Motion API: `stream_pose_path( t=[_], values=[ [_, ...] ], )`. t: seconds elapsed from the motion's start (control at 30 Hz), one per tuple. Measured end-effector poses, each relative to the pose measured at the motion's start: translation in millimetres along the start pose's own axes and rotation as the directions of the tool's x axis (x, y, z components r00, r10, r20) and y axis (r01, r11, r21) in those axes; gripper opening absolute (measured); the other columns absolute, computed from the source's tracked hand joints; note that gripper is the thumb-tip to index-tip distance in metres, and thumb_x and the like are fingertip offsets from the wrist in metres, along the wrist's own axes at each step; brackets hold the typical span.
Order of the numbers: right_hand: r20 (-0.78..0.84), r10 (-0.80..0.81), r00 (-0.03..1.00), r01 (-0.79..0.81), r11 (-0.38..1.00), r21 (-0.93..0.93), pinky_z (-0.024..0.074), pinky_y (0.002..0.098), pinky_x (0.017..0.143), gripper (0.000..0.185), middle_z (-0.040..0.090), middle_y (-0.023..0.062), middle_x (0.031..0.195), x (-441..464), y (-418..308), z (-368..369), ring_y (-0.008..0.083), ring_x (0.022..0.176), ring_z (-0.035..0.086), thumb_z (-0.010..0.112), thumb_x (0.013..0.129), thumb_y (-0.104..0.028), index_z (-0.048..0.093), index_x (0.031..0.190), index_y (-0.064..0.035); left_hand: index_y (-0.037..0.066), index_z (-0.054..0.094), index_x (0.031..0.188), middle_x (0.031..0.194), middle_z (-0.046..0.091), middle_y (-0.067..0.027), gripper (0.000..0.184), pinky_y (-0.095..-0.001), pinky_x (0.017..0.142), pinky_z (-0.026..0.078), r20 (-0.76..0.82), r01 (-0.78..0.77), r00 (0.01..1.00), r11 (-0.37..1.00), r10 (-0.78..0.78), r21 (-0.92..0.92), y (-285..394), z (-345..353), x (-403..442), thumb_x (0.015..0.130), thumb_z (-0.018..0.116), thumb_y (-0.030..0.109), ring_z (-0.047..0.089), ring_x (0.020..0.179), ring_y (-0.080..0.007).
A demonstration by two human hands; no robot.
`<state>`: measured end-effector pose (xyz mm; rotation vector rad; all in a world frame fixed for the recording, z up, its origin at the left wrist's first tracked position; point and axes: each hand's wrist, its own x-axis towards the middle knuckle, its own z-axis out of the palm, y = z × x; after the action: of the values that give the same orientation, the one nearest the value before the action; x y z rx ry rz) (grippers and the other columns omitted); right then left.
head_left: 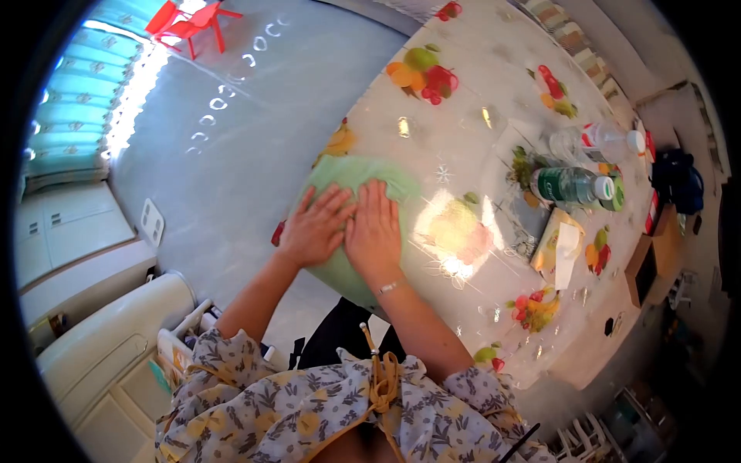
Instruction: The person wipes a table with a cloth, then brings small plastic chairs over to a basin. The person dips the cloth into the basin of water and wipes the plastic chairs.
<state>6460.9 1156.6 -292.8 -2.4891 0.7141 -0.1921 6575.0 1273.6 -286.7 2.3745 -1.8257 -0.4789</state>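
A pale green cloth [343, 276] lies at the near left corner of the table [455, 143], partly over the edge. My left hand [315, 225] presses flat on it with the fingers stretched out. Beside it my right hand [376, 235] also lies flat on the cloth, fingers extended and fairly close together. The two hands touch or nearly touch along their inner sides. Neither hand grips anything. Part of the cloth is hidden under the palms, and its far right edge looks blurred.
A green-labelled water bottle [573, 185] and a clear bottle [596, 143] lie towards the right. Near them is a tissue pack [561, 245] with a white tissue sticking out. A red chair [193, 27] stands on the floor beyond; a cream sofa [116, 339] is at the left.
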Motion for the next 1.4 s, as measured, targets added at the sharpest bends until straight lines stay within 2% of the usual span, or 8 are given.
stream_pose_path(
  t=[0.27, 0.43, 0.57, 0.87, 1.13, 1.23, 1.3, 1.4],
  values=[
    [-0.254, -0.187, 0.949, 0.182, 0.982, -0.046, 0.0254, 0.0431, 0.116, 0.055, 0.040, 0.0167, 0.148, 87, 33, 4, 0.0292, 0.140, 0.034, 0.054, 0.091, -0.025, 0.044, 0.139, 0.0003, 0.018, 0.043, 0.145, 0.156, 0.032, -0.0074, 0.052, -0.0497, 0.119, 0.015, -0.301, 0.221, 0.933, 0.974, -0.198, 0.045, -22, -1, 69, 0.095, 0.048, 0.027, 0.024, 0.146, -0.0271],
    [-0.238, -0.080, 0.968, 0.073, 0.997, -0.038, 0.0251, 0.0430, 0.116, 0.055, 0.040, 0.0157, 0.148, 66, 92, -36, 0.0290, 0.140, 0.033, 0.053, 0.092, -0.026, 0.043, 0.140, -0.0018, 0.020, 0.039, 0.148, 0.157, 0.029, -0.0084, 0.052, -0.0495, 0.118, 0.017, -0.340, 0.182, 0.929, 0.981, -0.147, 0.073, 36, 11, 109, 0.097, 0.046, 0.029, 0.023, 0.146, -0.0289],
    [-0.250, 0.031, 0.968, -0.058, 0.993, -0.101, 0.0223, 0.0435, 0.117, 0.056, 0.038, 0.0146, 0.150, 21, 153, -76, 0.0275, 0.143, 0.029, 0.053, 0.092, -0.024, 0.042, 0.142, -0.0013, 0.022, 0.041, 0.147, 0.156, 0.031, -0.0078, 0.053, -0.0507, 0.118, 0.019, -0.301, 0.053, 0.953, 0.997, -0.032, 0.062, 112, 21, 144, 0.095, 0.050, 0.031, 0.024, 0.146, -0.0290],
    [-0.285, 0.045, 0.957, -0.081, 0.990, -0.116, 0.0284, 0.0443, 0.114, 0.054, 0.041, 0.0157, 0.148, -110, 213, -128, 0.0306, 0.139, 0.035, 0.056, 0.090, -0.018, 0.044, 0.139, -0.0011, 0.018, 0.044, 0.145, 0.155, 0.032, -0.0100, 0.054, -0.0528, 0.116, 0.019, -0.188, -0.138, 0.970, 0.987, 0.152, 0.086, 238, 50, 126, 0.093, 0.052, 0.032, 0.024, 0.146, -0.0309],
    [-0.230, 0.180, 0.956, -0.192, 0.981, -0.029, 0.0302, 0.0461, 0.113, 0.054, 0.042, 0.0183, 0.146, -247, 223, -152, 0.0336, 0.137, 0.038, 0.059, 0.086, -0.013, 0.045, 0.137, -0.0013, 0.020, 0.042, 0.146, 0.156, 0.031, -0.0104, 0.057, -0.0527, 0.117, 0.016, 0.074, -0.241, 0.969, 0.969, 0.237, 0.047, 337, 77, 67, 0.093, 0.052, 0.039, 0.022, 0.146, -0.0307],
    [-0.207, 0.232, 0.950, -0.250, 0.966, -0.068, 0.0290, 0.0456, 0.113, 0.053, 0.043, 0.0195, 0.144, -273, 241, -166, 0.0343, 0.136, 0.038, 0.057, 0.089, -0.016, 0.044, 0.138, 0.0004, 0.021, 0.043, 0.146, 0.156, 0.031, -0.0102, 0.057, -0.0526, 0.117, 0.017, -0.018, -0.329, 0.944, 0.943, 0.329, -0.047, 357, 87, 58, 0.093, 0.053, 0.040, 0.022, 0.146, -0.0305],
    [-0.424, 0.389, 0.818, -0.338, 0.921, 0.193, 0.0298, 0.0473, 0.111, 0.052, 0.044, 0.0237, 0.141, -271, 243, -172, 0.0390, 0.133, 0.039, 0.055, 0.092, -0.018, 0.042, 0.139, 0.0010, 0.021, 0.044, 0.145, 0.155, 0.032, -0.0105, 0.057, -0.0538, 0.116, 0.018, -0.042, -0.329, 0.944, 0.942, 0.327, -0.063, 357, 87, 56, 0.091, 0.055, 0.039, 0.024, 0.145, -0.0312],
    [-0.552, 0.489, 0.675, -0.330, 0.870, 0.366, 0.0315, 0.0481, 0.108, 0.051, 0.042, 0.0275, 0.140, -195, 272, -189, 0.0432, 0.128, 0.040, 0.054, 0.094, -0.019, 0.042, 0.139, 0.0013, 0.020, 0.045, 0.144, 0.153, 0.035, -0.0110, 0.058, -0.0548, 0.115, 0.021, -0.101, -0.326, 0.943, 0.941, 0.318, -0.086, 355, 84, 57, 0.090, 0.057, 0.039, 0.027, 0.144, -0.0316]
  ],
)
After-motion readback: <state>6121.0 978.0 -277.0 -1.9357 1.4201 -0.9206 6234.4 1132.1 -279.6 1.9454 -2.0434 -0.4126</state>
